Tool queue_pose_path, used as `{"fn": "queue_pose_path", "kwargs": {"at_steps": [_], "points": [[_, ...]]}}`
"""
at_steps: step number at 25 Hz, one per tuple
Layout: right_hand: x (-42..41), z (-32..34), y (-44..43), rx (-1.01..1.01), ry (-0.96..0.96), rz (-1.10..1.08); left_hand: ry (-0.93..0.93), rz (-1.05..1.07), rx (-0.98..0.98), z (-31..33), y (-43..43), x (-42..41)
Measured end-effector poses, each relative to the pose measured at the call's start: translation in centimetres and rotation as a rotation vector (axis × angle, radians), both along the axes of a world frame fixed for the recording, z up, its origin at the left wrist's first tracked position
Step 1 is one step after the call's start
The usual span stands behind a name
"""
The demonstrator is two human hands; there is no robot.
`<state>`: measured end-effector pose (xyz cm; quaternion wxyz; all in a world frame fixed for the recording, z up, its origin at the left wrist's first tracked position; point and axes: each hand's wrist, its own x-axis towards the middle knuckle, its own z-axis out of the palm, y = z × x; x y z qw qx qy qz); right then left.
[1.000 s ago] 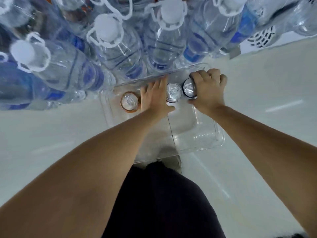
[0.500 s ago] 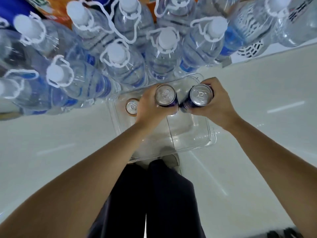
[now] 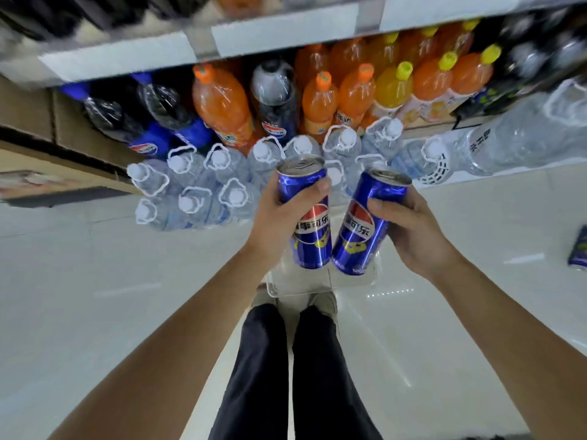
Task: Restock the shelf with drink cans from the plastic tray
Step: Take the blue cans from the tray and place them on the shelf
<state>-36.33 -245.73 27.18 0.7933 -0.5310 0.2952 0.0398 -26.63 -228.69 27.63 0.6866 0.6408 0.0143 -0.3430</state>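
Gripping one blue can each — left hand (image 3: 279, 214) near-upright, right hand (image 3: 409, 223) tilted — fingers wrapped, tops toward shelf.

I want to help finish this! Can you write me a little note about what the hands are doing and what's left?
Left hand: holds one blue can upright.
Right hand: holds a second blue can, tilted.
Both cans are lifted above the clear plastic tray on the floor by the feet.
Done: two cans picked up.
Left: place both on the shelf. Another blue can lies on the floor at far right.
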Motion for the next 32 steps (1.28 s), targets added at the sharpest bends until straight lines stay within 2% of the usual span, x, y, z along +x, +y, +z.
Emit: {"fn": "queue_pose_path", "kwargs": {"at_steps": [6, 10, 12, 15, 20, 27, 32], "points": [[2.2, 15.4, 3.9, 0.221, -0.148, -0.024, -0.051, 0.166, -0.1, 16.5, 2.5, 0.3], [4.5, 25.4, 7.0, 0.254, -0.234, 0.029, -0.071, 0.281, -0.146, 26.5, 5.0, 0.6], [6.3, 30.6, 9.0, 0.245, -0.286, 0.126, -0.133, 0.245, -0.176, 31.5, 6.9, 1.6], [8.9, 37.5, 11.9, 0.17, -0.384, 0.223, -0.212, 0.135, -0.249, 38.0, 10.1, 3.3], [13.3, 46.7, 17.0, 0.104, -0.597, 0.353, -0.387, 0.158, -0.339, 46.8, 16.0, 6.2], [18.7, 57.7, 25.4, -0.104, -0.847, 0.251, -0.671, 0.084, -0.353, 58.4, 25.5, 13.3], [20.8, 65.2, 28.2, -0.216, -0.988, 0.195, -0.849, 0.069, -0.317, 65.6, 28.2, 16.1]]}}
